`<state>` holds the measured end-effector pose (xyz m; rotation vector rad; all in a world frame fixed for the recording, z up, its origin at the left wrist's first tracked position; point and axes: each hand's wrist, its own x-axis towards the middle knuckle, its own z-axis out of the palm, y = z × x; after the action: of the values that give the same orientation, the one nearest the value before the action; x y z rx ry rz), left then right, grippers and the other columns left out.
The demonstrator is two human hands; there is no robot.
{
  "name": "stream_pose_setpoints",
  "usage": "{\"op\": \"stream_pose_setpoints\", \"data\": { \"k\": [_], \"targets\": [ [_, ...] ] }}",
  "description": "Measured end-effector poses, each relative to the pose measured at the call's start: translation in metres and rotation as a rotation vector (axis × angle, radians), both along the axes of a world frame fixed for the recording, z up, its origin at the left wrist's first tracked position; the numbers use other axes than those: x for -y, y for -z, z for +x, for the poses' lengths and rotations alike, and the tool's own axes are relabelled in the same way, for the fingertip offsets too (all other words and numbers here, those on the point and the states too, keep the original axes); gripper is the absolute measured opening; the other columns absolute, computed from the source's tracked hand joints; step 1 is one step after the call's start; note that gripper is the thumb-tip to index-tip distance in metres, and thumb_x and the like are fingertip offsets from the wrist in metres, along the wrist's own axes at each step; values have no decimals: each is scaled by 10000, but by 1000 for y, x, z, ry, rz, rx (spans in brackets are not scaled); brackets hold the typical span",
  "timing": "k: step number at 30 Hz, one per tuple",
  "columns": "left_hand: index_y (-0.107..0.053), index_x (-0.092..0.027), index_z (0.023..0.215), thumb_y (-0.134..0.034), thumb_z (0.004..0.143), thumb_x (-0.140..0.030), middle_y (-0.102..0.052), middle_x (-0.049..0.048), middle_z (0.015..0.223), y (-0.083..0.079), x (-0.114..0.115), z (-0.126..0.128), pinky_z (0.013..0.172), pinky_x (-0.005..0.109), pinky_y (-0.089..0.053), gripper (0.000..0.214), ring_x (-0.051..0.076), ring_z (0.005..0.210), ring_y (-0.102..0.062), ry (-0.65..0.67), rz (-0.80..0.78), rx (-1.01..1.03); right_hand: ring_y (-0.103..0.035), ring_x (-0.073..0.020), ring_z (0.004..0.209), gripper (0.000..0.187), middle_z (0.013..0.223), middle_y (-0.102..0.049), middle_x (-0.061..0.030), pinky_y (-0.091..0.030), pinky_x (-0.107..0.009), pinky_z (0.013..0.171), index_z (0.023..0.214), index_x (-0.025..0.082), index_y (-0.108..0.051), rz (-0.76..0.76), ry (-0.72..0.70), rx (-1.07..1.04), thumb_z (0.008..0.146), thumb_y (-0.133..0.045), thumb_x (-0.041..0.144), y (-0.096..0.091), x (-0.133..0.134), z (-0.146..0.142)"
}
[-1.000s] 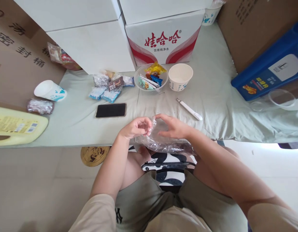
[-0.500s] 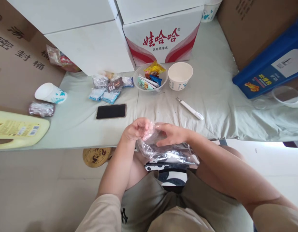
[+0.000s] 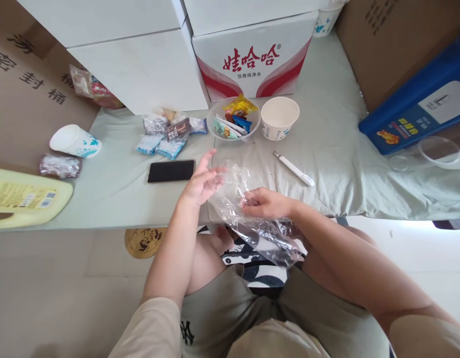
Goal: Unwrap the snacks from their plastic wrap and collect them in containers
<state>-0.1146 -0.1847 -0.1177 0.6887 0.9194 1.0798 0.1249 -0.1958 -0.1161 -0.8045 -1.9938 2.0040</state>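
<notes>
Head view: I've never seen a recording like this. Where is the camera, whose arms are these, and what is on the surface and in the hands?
No machine here: a person wears the camera on their head, so the picture looks down over their own arms and knees. The right hand pinches a crumpled clear plastic bag at the edge of a surface covered in green cloth. The left hand is open with its fingers spread beside the bag's top; whether it touches is unclear. On the cloth lie a black phone, a white pen, small packets, a clear bowl of wrapped snacks, a paper bowl and a tipped paper cup.
</notes>
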Motion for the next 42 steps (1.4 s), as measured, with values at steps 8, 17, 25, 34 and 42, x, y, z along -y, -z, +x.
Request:
{"op": "stream_pose_setpoints", "data": {
  "k": [8,17,25,34,42],
  "targets": [
    [-670,-200,1126,-651,816,-623,-670,122,1364,6,2,34,886,370,-581,524,289,1214,-665,-185,-60,129,-559,-139,560,134,581,-585,32,-415,-281,586,856,209,-590,220,574,173,866,-552,337,-1,-11,2],
    [-689,-170,1057,-876,643,-289,-777,100,1133,10,3,50,728,265,-562,469,187,833,-759,168,-42,-66,-587,-133,562,154,664,-584,23,-457,-282,570,817,212,-578,310,818,151,823,-569,366,6,-21,10],
    [-599,-205,1148,-746,737,-345,-758,13,709,8,4,45,478,207,-473,459,154,532,-693,94,-13,-229,-568,-75,537,267,983,-664,-45,-506,-276,531,1002,184,-624,210,682,-14,784,-558,325,5,-21,9],
    [-599,-227,1128,-712,709,-296,-676,-39,558,4,6,43,413,201,-431,439,149,431,-621,37,-70,-154,-543,-61,554,309,912,-655,-22,-469,-254,535,1083,183,-623,125,642,-102,836,-553,355,-1,-18,11],
    [-581,-196,802,-686,678,-252,-657,-12,562,4,1,41,395,216,-440,172,150,437,-619,-59,-149,-121,-492,-69,554,171,870,-624,-13,-436,-276,562,936,207,-654,130,695,-189,833,-534,269,7,-22,14]
  ]
}}
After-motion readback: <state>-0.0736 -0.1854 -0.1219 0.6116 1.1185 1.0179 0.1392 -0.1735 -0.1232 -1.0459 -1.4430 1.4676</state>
